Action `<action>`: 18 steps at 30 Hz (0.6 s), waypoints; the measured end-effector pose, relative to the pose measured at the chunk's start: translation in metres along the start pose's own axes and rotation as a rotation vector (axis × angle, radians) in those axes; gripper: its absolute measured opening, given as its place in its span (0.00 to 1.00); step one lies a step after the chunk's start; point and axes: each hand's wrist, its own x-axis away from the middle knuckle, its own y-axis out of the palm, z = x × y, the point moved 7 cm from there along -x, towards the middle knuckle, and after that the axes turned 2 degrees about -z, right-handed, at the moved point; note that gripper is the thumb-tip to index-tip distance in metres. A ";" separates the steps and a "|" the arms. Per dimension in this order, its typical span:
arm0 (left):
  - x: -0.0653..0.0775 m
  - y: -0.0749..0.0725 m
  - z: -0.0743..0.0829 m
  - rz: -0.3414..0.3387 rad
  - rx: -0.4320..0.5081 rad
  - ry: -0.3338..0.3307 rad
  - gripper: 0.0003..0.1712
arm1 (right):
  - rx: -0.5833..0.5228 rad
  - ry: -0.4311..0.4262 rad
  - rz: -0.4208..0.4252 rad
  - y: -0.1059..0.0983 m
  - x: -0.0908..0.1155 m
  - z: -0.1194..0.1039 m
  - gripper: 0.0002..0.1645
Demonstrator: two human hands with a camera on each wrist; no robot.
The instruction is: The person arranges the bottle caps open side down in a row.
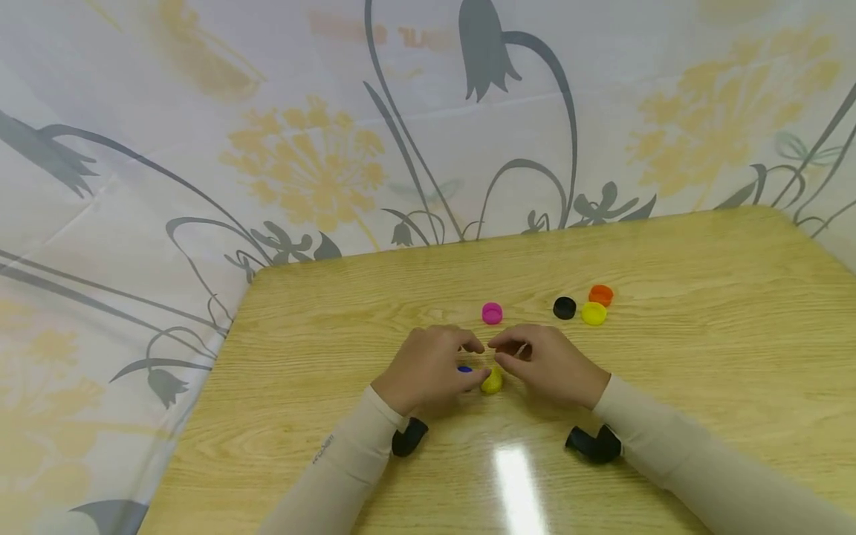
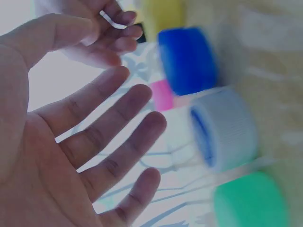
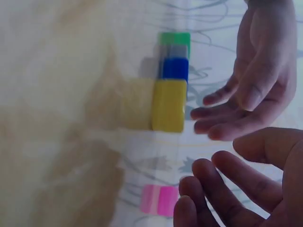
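Note:
My left hand hovers with relaxed, parted fingers over a row of plastic bottle caps and holds nothing. Facing it, my right hand is empty too, its fingers loosely bent, fingertips close to those of the left. Below the hands a yellow cap ends the row. Beside it sits a blue cap, then a whitish cap and a green cap in the left wrist view. The left hand covers most of this row in the head view. A pink cap lies beyond the fingertips.
Farther back on the wooden table, a black cap, a second yellow cap and an orange cap lie grouped to the right. Flower-patterned cloth hangs behind the table. Black devices are worn under both wrists.

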 end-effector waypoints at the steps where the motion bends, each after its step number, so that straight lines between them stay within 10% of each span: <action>1: -0.001 -0.004 0.000 0.013 0.016 -0.010 0.18 | 0.004 0.003 0.015 -0.003 -0.002 0.000 0.13; 18: -0.037 -0.026 -0.001 0.268 0.174 -0.181 0.15 | 0.012 0.069 0.118 -0.027 -0.036 0.014 0.15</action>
